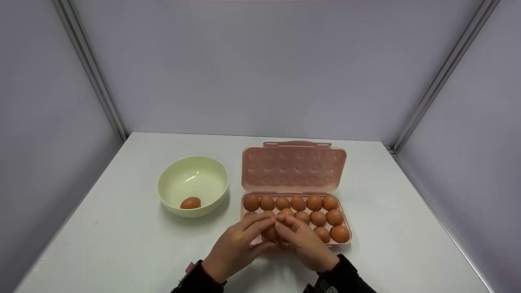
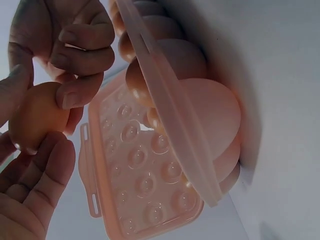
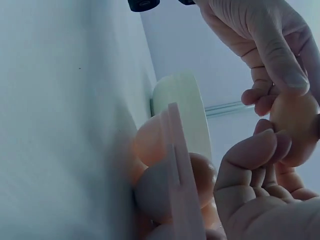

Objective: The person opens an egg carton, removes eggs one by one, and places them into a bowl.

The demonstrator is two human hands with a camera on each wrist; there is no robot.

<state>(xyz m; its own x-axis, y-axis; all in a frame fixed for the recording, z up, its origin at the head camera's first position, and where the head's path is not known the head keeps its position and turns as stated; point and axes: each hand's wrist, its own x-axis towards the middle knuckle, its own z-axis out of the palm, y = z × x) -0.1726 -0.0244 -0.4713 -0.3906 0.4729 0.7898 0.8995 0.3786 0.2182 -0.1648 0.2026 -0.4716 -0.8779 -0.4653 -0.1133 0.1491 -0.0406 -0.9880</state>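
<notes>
Over the front row of a pink egg carton [image 1: 294, 167], an egg [image 2: 39, 117] is held between both hands. My left hand [image 1: 237, 245] grips it from the left with thumb and fingers. From the right, my right hand [image 1: 308, 246] has its curled fingertips on the same brown egg. In the right wrist view, the left thumb lies along the egg [image 3: 295, 122] from above while the right fingers meet it from below. The carton's lid stands raised at the back. Brown eggs [image 1: 314, 202] fill much of the tray, and the hands hide part of the front rows.
A pale green bowl [image 1: 197, 173] stands left of the carton with one brown egg [image 1: 190, 202] inside. Both rest on a white table [image 1: 122, 244]. Grey panels [image 1: 260, 73] enclose the back and sides.
</notes>
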